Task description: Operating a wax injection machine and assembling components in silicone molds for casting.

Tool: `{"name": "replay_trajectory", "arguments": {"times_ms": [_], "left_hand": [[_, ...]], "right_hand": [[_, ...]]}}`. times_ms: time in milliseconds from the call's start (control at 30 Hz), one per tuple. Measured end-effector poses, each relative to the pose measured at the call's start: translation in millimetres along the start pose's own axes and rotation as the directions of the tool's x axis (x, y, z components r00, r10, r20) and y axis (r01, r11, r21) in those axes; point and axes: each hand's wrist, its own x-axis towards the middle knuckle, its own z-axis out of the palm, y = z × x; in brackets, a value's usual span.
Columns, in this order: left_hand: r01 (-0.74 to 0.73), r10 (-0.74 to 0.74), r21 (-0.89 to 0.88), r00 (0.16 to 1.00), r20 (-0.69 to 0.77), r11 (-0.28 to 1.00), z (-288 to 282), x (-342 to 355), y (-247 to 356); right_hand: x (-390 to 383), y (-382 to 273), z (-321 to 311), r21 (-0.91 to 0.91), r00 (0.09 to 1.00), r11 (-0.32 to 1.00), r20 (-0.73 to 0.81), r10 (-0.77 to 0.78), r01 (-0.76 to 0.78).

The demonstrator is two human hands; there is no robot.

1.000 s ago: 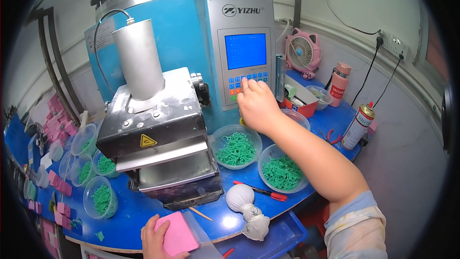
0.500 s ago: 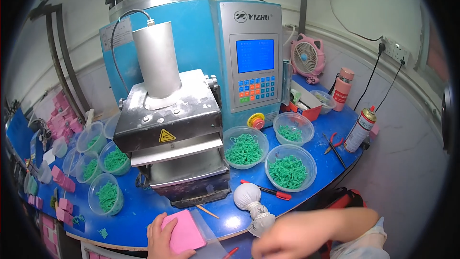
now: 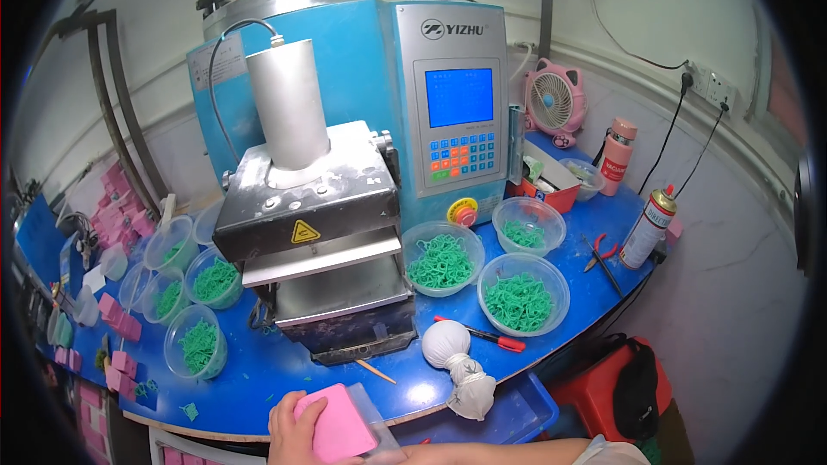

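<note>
My left hand (image 3: 291,427) grips a flat, square pink block (image 3: 343,427) at the table's front edge, its fingers over the block's left side. A translucent plate (image 3: 376,417) juts out beyond the block's right edge. Across the bottom reaches my right forearm (image 3: 517,453), and my right hand (image 3: 419,455) lies beside the block's lower right corner. The lower rim cuts that hand off, so its fingers are hidden. Just right of the block, on the table, lies a white tied cloth pouch (image 3: 446,344) with two rounded lobes.
A heated press machine (image 3: 306,198) with a blue control cabinet stands ahead. Clear bowls (image 3: 523,294) of green strands flank it. A marker (image 3: 491,337), a wooden stick (image 3: 376,371), pliers (image 3: 599,257) and a spray can (image 3: 648,228) lie around. Below are a blue tray (image 3: 544,409) and a red stool (image 3: 586,392).
My right hand has swung left from beside the cloth pouch to the pink block, uncovering the blue tray and stool. My left hand keeps its hold on the block. The view has shifted slightly.
</note>
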Motion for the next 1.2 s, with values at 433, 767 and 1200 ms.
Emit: {"name": "replay_trajectory", "arguments": {"times_ms": [433, 767, 1200], "left_hand": [[-0.362, 0.353, 0.010, 0.903, -0.244, 0.932, 11, -28, 1], [-0.405, 0.400, 0.046, 0.868, -0.296, 0.913, 10, -41, 4], [-0.462, 0.489, 0.161, 0.822, -0.293, 0.872, 15, -41, 7]], "right_hand": [[-23, 13, -13, -0.581, 0.979, 0.789, 0.074, -0.190, 0.198], [-24, 28, -11, -0.634, 0.941, 0.707, 0.113, -0.319, 0.315], [-25, 26, -16, -0.695, 0.922, 0.623, 0.160, -0.353, 0.359]]}}
